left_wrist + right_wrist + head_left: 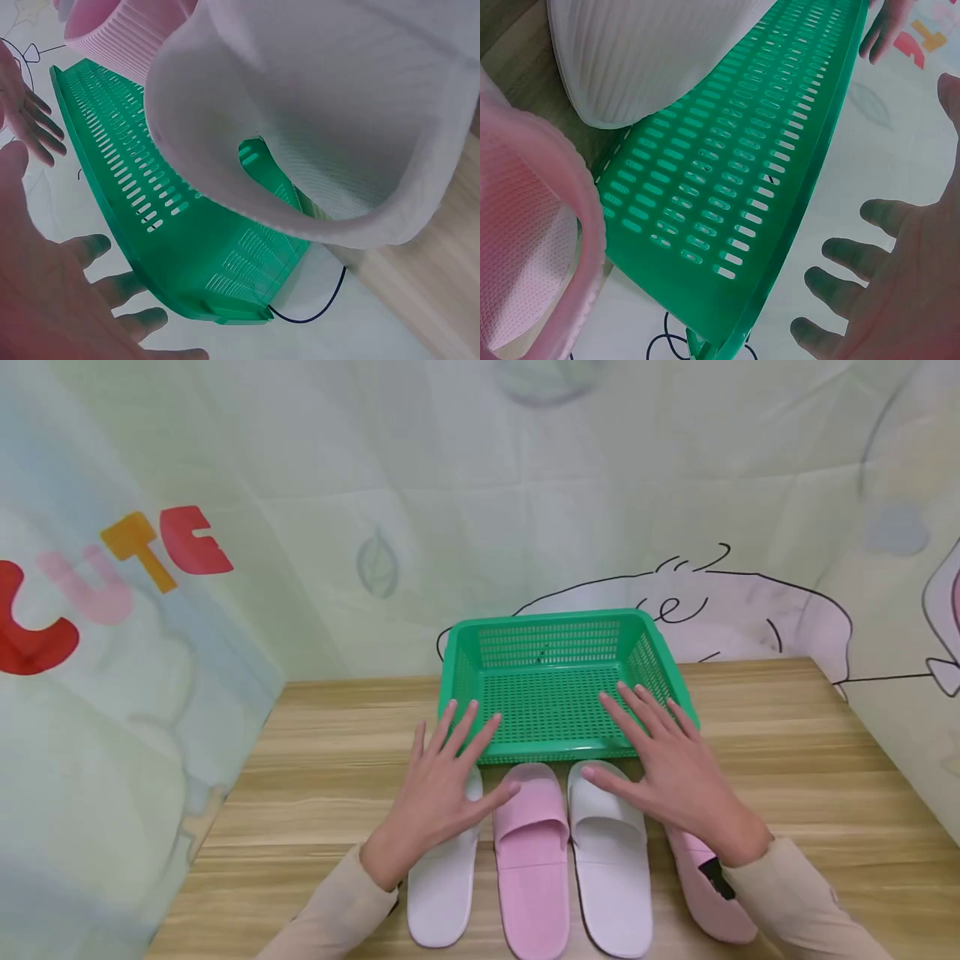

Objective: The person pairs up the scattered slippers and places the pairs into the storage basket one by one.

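Both hands hover with fingers spread above a row of slippers, and neither holds anything. My left hand (pixel 438 797) is over the leftmost white slipper (pixel 441 893), covering part of its strap; its thumb reaches over the pink slipper (pixel 533 885) beside it. My right hand (pixel 675 772) hangs above a second white slipper (pixel 615 893) and a second pink slipper (pixel 708 902), whose strap it mostly hides. Behind the row stands a green plastic basket (pixel 570 749) with slotted walls and nothing inside. In the left wrist view, the white slipper (pixel 330 127) fills the upper right.
The slippers and basket stand on a wood-grain table (pixel 337 735). A printed cloth backdrop (pixel 300 485) with cartoon drawings and coloured letters rises behind the table and along its left side. Bare table surface extends to the left and right of the basket.
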{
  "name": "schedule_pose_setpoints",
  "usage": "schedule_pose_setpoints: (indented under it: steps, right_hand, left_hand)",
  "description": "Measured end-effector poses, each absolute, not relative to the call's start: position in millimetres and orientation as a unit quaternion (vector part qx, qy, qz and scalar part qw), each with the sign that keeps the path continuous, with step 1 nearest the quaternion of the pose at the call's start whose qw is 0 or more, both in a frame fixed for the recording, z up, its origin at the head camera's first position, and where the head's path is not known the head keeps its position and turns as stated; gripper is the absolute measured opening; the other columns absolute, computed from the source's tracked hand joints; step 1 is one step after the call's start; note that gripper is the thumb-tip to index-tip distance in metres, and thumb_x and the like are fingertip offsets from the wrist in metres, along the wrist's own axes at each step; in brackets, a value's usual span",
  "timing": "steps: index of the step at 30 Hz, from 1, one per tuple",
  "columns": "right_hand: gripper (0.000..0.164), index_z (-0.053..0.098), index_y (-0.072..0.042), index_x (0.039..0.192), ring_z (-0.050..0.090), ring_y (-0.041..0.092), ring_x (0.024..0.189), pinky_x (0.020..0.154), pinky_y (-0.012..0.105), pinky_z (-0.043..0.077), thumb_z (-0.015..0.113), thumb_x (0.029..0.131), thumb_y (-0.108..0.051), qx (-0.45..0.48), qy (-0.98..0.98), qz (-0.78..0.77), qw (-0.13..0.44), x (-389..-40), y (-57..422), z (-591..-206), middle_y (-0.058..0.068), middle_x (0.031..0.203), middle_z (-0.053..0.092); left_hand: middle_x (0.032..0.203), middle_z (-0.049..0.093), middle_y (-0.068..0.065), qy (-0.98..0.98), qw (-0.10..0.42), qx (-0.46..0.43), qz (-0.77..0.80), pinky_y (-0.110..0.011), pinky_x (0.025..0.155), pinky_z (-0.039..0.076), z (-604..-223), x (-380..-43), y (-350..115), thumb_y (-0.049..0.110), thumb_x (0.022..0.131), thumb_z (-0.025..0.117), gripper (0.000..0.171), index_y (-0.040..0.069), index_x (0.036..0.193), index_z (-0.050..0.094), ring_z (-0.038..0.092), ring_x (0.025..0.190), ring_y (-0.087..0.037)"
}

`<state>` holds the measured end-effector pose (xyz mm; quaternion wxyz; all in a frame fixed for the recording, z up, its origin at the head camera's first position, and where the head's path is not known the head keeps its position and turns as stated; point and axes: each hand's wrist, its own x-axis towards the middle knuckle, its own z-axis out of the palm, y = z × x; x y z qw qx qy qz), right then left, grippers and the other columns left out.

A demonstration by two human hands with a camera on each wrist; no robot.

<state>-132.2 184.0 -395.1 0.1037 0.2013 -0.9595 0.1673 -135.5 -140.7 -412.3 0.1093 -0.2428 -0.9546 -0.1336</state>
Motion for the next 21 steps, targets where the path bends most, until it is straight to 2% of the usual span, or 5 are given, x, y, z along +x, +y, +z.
schedule_pose_setpoints:
  steps: [10, 17, 21]
  right_hand:
    - [0.097, 0.033, -0.021, 0.168, 0.023, 0.039, 0.161, 0.126, 0.066, 0.017, 0.066, 0.092, -0.071, 0.207, -0.959, 0.163, 0.100, -123, 184, -396, 0.011, 0.173, 0.031]
    - [0.095, 0.035, -0.023, 0.168, 0.022, 0.037, 0.162, 0.127, 0.065, 0.018, 0.064, 0.093, -0.073, 0.211, -0.961, 0.151, 0.095, -116, 182, -396, 0.010, 0.173, 0.032]
    - [0.093, 0.037, -0.023, 0.167, 0.023, 0.035, 0.161, 0.126, 0.065, 0.019, 0.064, 0.093, -0.073, 0.221, -0.959, 0.145, 0.098, -113, 181, -396, 0.009, 0.173, 0.033]
  left_hand:
    - [0.176, 0.024, -0.006, -0.953, 0.107, -0.250, -0.135, -0.070, 0.127, 0.012, -416, -134, -143, 0.072, 0.094, 0.059, 0.091, 0.027, 0.168, 0.032, 0.015, 0.164, -0.036]
    - [0.176, 0.025, -0.007, -0.951, 0.101, -0.253, -0.144, -0.068, 0.127, 0.013, -417, -128, -147, 0.073, 0.095, 0.057, 0.090, 0.027, 0.169, 0.032, 0.016, 0.164, -0.036]
    - [0.174, 0.030, -0.011, -0.948, 0.115, -0.260, -0.145, -0.065, 0.128, 0.014, -416, -124, -150, 0.072, 0.096, 0.058, 0.089, 0.024, 0.167, 0.036, 0.021, 0.162, -0.038]
